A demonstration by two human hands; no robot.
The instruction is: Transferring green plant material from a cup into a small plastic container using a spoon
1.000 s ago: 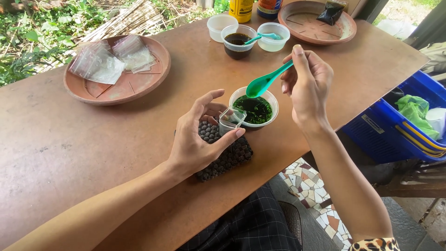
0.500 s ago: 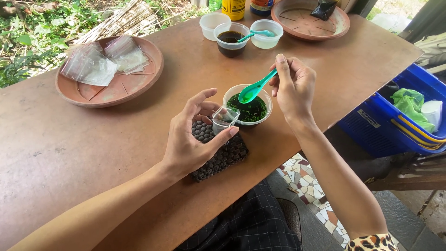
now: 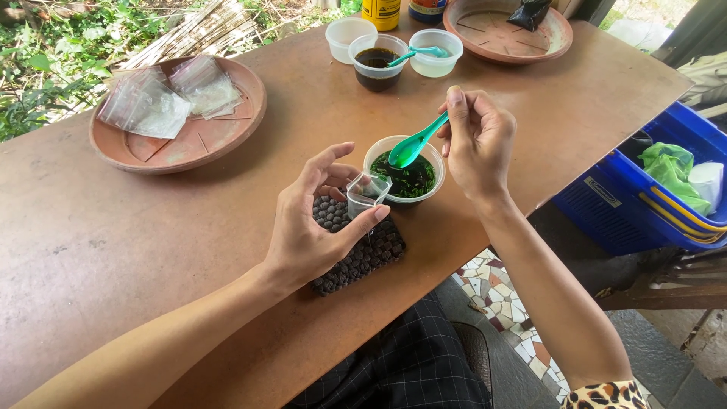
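I look down at a brown desk (image 3: 113,250) with my two bare hands at work near its front edge. My left hand (image 3: 314,220) is curled around a small clear plastic bag (image 3: 367,193), pinching it open between thumb and fingers just above a dark, bumpy mat (image 3: 360,254). My right hand (image 3: 477,140) is closed on the handle of a green spoon (image 3: 415,142), whose bowl dips into a clear plastic cup of dark green jelly (image 3: 413,178). That cup stands on the desk, touching the mat's far edge and just beside the little bag. Further back, three more small cups are grouped together: one empty cup (image 3: 346,34), one holding dark liquid (image 3: 376,60), and one pale cup (image 3: 437,53) with a teal spoon (image 3: 413,54) laid across the last two. To the far left sits a round clay-coloured plate (image 3: 219,136) carrying a pile of clear plastic bags (image 3: 166,95). A second clay plate (image 3: 507,34) rests at the far right. Off the desk, at my right, stands a blue basket (image 3: 644,204).
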